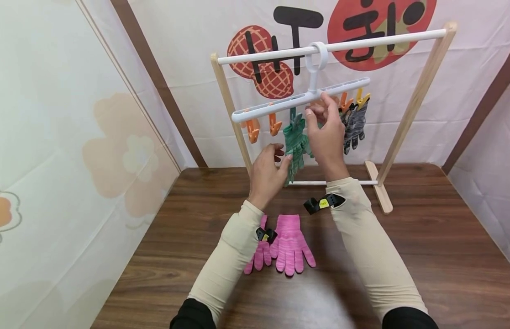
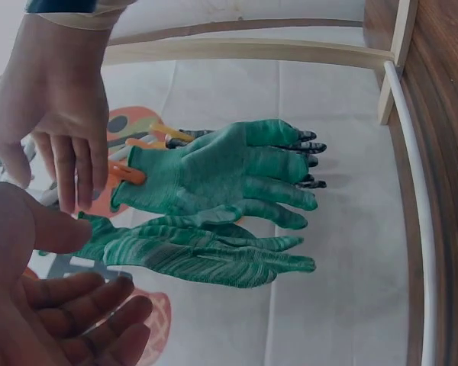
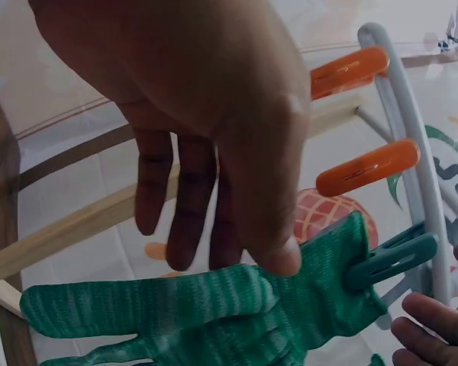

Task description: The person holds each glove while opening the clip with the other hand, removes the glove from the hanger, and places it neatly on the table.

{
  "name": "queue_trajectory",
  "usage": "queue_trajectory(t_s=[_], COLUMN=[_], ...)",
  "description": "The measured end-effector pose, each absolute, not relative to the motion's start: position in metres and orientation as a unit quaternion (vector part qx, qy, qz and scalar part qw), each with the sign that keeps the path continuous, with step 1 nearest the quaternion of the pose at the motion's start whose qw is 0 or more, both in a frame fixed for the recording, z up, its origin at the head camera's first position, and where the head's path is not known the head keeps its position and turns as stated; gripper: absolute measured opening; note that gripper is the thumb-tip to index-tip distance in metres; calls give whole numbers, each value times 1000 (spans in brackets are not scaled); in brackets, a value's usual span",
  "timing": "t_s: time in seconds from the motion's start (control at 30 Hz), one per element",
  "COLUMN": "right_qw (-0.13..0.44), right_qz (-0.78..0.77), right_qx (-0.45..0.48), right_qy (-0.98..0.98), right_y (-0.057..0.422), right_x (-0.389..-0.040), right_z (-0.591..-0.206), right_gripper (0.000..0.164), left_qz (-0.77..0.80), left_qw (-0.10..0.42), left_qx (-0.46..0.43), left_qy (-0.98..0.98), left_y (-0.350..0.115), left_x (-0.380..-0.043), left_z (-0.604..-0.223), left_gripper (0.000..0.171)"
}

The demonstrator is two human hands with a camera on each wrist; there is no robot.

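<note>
My left hand [image 1: 269, 173], fingers loosely bent, is beside the left of two green gloves [image 1: 295, 139]; a green clip [image 3: 393, 259] holds this one by its cuff. In the left wrist view the second green glove [image 2: 214, 168] hangs from an orange clip [image 2: 127, 172]. My right hand [image 1: 328, 132] is raised at the middle of the white hanger [image 1: 275, 107], forefinger by its bar. From the left wrist its fingers look straight, close to the orange clip. Whether its fingertips touch the clip is hidden. Neither hand visibly grips anything.
Black-and-grey gloves [image 1: 354, 125] hang on the right under orange and yellow clips. Two orange clips [image 1: 274, 124] on the left hold nothing. A wooden stand with a white rail [image 1: 386, 42] carries the hanger. Pink gloves [image 1: 291, 244] lie on the brown table [image 1: 189, 256].
</note>
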State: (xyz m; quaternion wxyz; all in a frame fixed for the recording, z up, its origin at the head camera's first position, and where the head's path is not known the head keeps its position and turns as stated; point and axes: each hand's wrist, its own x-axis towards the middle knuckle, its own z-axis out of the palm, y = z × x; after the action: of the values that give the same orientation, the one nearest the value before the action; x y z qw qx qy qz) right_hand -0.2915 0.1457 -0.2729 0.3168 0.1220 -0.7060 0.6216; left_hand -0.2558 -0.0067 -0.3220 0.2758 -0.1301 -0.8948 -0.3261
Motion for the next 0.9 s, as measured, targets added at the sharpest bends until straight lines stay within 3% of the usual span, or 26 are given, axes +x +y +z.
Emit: queue_trajectory(t_s=[0.33,0.9], right_qw=[259,246], right_qz=[654,664], right_qx=[184,213], right_qy=[-686,-674], right_y=[141,136], right_x=[-295,-296], right_z=[-276,-269], right_gripper=[75,74], left_qz=[-346,-325], left_qw=[254,272], left_qx=[-132,-127], left_qy=[-894,-897], left_y=[-4,-4], left_x=[-262,-273], left_z=[-312,-308], left_gripper=[33,20])
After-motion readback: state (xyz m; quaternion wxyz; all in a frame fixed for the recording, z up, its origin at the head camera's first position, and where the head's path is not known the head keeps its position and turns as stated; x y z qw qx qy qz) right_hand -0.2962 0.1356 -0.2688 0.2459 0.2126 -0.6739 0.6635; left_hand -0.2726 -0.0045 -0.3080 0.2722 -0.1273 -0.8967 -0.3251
